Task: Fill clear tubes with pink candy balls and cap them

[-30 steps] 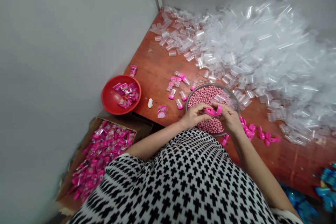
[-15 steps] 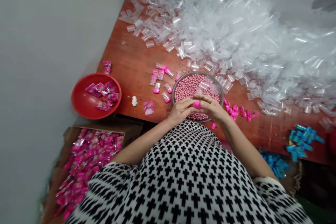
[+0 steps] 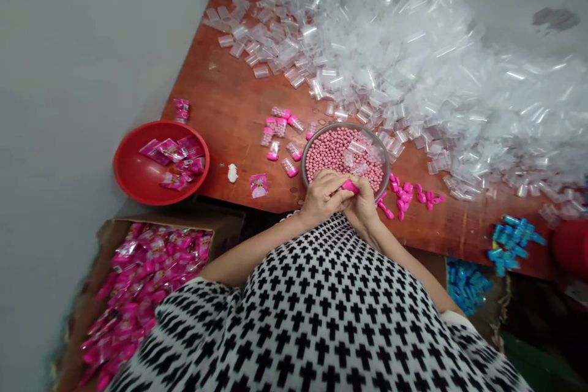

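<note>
A bright pink plastic cap shows between my two hands, over the near rim of a round bowl of pink beads. My left hand is closed on the cap from one side, with fingers curled. From the other side my right hand pinches it. Whether a clear tube is joined to the cap is hidden by the fingers. Some clear tubes lie on the beads. Left of the bowl sit several pink-capped bottles with beads inside.
More pink caps lie right of the bowl. Clear tubes are heaped along the back. A red bowl holds pink sachets; a carton below holds more. Blue pieces and a red container are at the right.
My fingers have closed more tightly around the pink cap, and my right hand has come lower and nearer my body. The view has shifted slightly.
</note>
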Tool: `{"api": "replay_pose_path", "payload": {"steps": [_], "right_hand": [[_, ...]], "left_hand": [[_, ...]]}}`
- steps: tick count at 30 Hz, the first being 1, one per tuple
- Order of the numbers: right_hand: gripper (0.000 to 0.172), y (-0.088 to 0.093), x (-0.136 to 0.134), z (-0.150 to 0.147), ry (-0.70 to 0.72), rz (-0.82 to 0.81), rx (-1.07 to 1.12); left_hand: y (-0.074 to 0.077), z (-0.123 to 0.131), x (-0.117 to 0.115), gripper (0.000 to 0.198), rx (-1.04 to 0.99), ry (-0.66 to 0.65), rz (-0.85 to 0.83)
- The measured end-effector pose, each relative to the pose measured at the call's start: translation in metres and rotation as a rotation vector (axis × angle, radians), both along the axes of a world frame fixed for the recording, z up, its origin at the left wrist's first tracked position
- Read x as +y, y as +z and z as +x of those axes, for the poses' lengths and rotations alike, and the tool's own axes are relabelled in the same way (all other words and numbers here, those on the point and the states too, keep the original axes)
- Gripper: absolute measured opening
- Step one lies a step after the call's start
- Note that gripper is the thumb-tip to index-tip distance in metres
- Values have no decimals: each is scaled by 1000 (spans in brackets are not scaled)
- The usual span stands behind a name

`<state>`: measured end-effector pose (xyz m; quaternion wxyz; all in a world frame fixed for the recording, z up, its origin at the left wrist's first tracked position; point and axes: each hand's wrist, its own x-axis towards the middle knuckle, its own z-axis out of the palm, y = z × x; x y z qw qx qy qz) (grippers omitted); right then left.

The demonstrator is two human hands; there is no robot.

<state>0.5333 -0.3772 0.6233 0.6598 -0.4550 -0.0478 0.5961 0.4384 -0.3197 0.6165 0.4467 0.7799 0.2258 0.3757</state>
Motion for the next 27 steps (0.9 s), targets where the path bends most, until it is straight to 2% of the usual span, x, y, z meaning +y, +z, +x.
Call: {"api": "replay_pose_path", "payload": {"steps": [4, 7, 11, 13, 17, 20, 24, 27], "right_hand": [[21, -2, -2, 9, 141, 6, 125], [22, 0, -5, 18, 259, 14, 222], [28, 5, -7, 21, 356, -4, 335], [28, 6, -6, 19, 358, -14, 346], [19, 5, -4, 10, 263, -16, 267], [17, 1, -3, 5, 204, -45, 285], [22, -5, 1, 4, 205, -67, 309], [32, -11, 4, 8, 293, -77, 260]], "left_hand": [[-13, -2, 6, 20, -23, -34, -140], [-20, -7, 12, 23, -46, -12, -242], [-20, -12, 15, 23, -71, 14, -192], [-16, -12, 14, 21, -81, -3, -121], [-6, -10, 10, 17, -46, -8, -38], [-3, -9, 8, 16, -8, -2, 5], [-11, -9, 12, 19, 41, -15, -35], [-28, -11, 23, 28, 35, -33, -209]]}}
